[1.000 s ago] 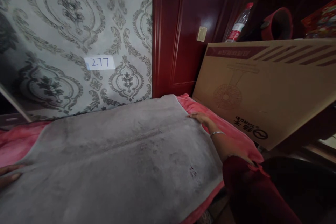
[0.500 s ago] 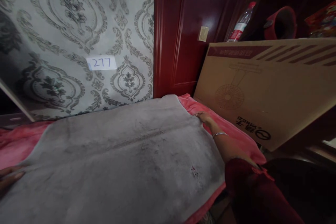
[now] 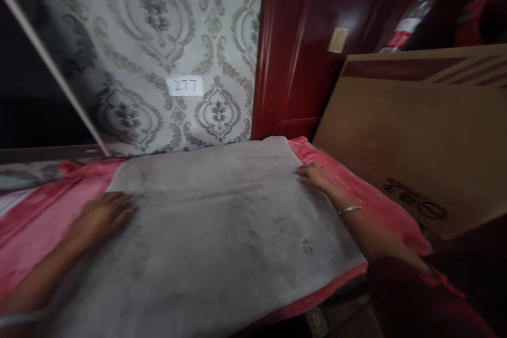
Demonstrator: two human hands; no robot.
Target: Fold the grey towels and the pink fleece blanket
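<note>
A grey plush cloth (image 3: 206,243) lies spread over a pink plush blanket (image 3: 360,195), with a small dark red and dark patch near its right front corner. My left hand (image 3: 105,211) rests on the cloth's left edge, fingers stretched out towards the right, a little blurred. On the opposite edge lies my right hand (image 3: 315,175), its fingers apart and touching the grey surface. Creases run across the cloth between both hands.
Patterned wallpaper with a paper label reading 277 (image 3: 185,85) rises behind. A dark red door panel (image 3: 285,63) and a large cardboard box (image 3: 420,132) stand at right. Behind the box is a red-capped bottle (image 3: 412,21). A dark panel (image 3: 35,84) borders the left.
My view has turned left, so the scene shifts right. My left hand has come further into view on the cloth's left edge. My right hand stays at the right edge.
</note>
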